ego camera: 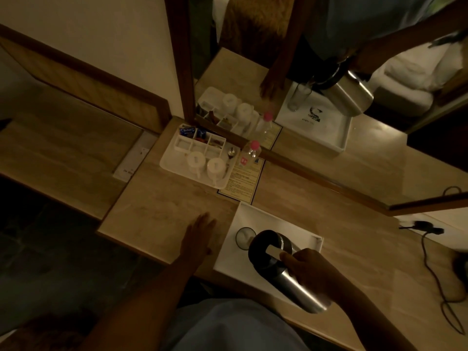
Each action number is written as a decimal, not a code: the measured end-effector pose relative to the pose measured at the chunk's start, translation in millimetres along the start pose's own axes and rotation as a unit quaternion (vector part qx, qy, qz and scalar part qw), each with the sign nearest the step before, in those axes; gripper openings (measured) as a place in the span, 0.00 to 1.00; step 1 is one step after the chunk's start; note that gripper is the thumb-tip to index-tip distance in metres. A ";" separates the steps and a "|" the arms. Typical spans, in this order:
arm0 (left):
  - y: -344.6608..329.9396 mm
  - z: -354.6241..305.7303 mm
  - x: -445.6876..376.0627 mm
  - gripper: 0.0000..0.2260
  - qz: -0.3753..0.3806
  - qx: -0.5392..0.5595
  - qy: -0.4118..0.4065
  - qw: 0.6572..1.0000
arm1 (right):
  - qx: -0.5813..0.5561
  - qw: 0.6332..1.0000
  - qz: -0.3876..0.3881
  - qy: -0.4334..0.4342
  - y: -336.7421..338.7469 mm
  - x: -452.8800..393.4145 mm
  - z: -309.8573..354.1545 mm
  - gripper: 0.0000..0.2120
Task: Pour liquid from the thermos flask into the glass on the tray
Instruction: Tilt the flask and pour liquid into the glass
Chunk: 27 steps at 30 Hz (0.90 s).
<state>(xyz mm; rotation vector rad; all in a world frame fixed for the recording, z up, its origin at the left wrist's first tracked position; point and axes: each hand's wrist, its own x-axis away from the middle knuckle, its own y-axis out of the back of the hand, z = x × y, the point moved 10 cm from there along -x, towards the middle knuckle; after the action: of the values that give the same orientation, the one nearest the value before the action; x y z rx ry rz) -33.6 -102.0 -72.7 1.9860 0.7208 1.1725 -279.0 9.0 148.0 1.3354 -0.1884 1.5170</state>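
My right hand [307, 266] grips the thermos flask [283, 264], tipped toward ten o'clock so its spout meets the glass [245, 237]; left hand [198, 235] rests open, flat on the bench [164, 209].

The thermos flask [291, 277] has a brushed metal body with a dull sheen and a glossy black plastic top. The glass [245, 238] is clear and smooth. The tray [255, 216] under it looks matt white. The counter [164, 211] is pale, smooth stone-look laminate with faint veining, edged in dark polished wood. The far organiser tray [172, 158] is translucent white plastic; beside it lies a printed paper card [244, 181].
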 end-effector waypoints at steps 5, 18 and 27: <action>0.6 0.0 2.8 0.48 -0.003 -0.001 0.000 1.000 | 0.012 1.000 0.002 -0.005 0.6 1.0 1.6 0.23; -0.9 -0.5 2.1 0.46 -0.006 -0.005 0.001 1.000 | 0.033 0.999 0.005 -0.016 6.0 5.2 5.9 0.23; -3.8 2.4 0.1 0.48 0.003 -0.011 0.008 1.000 | 0.022 0.999 0.022 -0.021 4.0 5.9 8.3 0.24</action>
<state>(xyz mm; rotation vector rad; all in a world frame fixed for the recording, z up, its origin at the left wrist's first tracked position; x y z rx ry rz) -31.8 -100.4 -76.5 1.9644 0.7088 1.1967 -275.8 5.0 157.7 1.4072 -0.2149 1.5387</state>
